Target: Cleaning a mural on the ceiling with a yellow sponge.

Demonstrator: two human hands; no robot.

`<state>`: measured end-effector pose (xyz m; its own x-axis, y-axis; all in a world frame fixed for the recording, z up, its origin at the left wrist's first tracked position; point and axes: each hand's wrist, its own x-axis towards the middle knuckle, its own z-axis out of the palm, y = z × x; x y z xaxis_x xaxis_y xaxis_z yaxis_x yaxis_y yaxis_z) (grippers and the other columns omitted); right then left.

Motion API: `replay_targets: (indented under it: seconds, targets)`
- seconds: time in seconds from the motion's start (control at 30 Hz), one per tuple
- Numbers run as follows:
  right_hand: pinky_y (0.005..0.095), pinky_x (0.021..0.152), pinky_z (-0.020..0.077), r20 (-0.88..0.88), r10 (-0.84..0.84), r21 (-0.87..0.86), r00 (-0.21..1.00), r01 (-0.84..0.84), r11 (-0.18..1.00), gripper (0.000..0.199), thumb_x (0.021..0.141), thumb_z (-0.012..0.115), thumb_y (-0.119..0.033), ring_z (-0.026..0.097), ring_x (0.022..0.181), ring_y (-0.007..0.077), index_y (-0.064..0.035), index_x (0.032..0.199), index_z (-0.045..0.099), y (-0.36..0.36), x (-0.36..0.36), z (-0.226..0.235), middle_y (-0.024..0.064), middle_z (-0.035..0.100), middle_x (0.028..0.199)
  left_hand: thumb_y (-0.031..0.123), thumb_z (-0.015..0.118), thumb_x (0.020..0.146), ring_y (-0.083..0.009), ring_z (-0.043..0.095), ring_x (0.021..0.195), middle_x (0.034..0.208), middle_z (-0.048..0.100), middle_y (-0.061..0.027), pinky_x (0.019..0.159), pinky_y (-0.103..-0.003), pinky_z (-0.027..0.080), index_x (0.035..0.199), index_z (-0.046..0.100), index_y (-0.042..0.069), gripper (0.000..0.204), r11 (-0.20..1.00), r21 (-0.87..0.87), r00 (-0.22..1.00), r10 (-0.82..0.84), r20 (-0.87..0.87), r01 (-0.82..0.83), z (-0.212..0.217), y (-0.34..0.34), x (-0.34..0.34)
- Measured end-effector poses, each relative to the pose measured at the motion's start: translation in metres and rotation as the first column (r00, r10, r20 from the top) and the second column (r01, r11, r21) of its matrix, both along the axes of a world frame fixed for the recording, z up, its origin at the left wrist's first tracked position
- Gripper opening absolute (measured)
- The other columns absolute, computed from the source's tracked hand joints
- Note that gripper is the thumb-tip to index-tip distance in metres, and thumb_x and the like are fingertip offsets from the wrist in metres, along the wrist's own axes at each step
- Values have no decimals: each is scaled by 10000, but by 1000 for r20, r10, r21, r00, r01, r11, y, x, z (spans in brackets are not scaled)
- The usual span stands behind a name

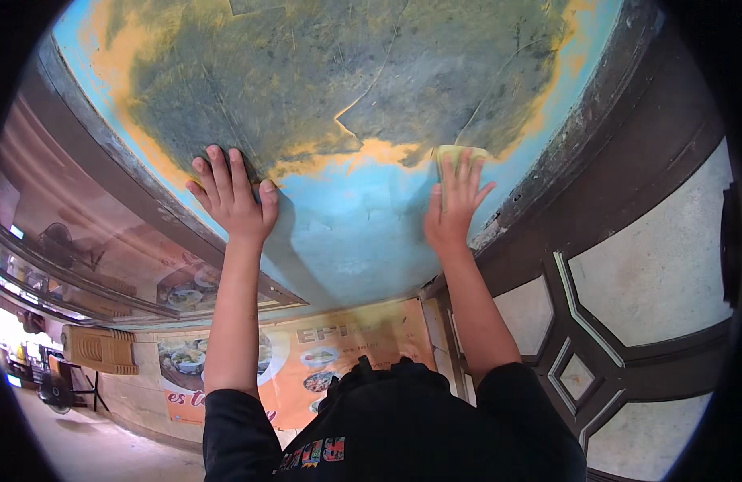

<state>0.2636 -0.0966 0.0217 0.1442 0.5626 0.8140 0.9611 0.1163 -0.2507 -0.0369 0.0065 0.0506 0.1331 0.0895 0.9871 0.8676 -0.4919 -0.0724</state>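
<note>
We see from one head-worn fisheye view, facing close onto a worn blue-and-yellow painted wall (347,217) at arm's reach.

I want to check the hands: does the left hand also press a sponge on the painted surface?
No: the left hand lies bare and flat on the painted surface, while only the right hand presses a yellowish sponge.

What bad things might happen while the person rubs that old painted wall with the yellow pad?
1. The paint is cracked and flaking, so loose chips or dust may fall toward the face below.
2. The yellow pad sits only under the right hand's fingertips, so it might slip out.
3. The left hand presses flat on the rough surface and may get scraped.
</note>
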Motion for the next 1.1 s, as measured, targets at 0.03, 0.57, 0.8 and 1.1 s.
replay_targets:
  seconds: [0.03, 0.57, 0.8, 1.1]
  targets:
    - [656, 1064, -41, -113, -35, 72, 993, 44, 996, 477, 896, 459, -148, 134, 1418, 410, -104, 1370, 453, 2, 2, 2, 178, 273, 1510, 374, 392, 924, -344, 132, 1437, 1506, 292, -162, 1143, -498, -17, 1407, 396, 45, 584, 1000, -15, 1000, 4, -2, -4, 0, -1, 0]
    - [566, 1098, 121, 93, 29, 194, 995, -47, 980, 434, 850, 536, -145, 306, 1338, 363, -124, 1283, 518, 15, 13, 3, 146, 444, 1372, 389, 435, 913, -352, 94, 1442, 1515, 262, -179, 1135, -510, -27, 1424, 359, 35, 627, 998, -53, 999, -22, 29, 24, 2, 4, 10]
    - [568, 1091, 127, 156, 19, 171, 988, -46, 984, 386, 928, 465, -164, 284, 1349, 381, -108, 1310, 481, 22, 17, -6, 152, 395, 1420, 394, 410, 916, -363, 135, 1432, 1507, 281, -178, 1137, -516, -4, 1422, 369, 40, 619, 1000, -3, 999, 1, 41, -1, -2, 13, 11]
    - [587, 1095, 74, 60, 3, 231, 998, -17, 973, 400, 905, 500, -184, 297, 1336, 375, -146, 1303, 501, 27, 27, -13, 138, 422, 1397, 403, 399, 922, -365, 138, 1431, 1506, 280, -182, 1139, -513, 2, 1425, 362, 37, 623, 1000, 10, 999, 1, 42, -1, -6, 18, 16]
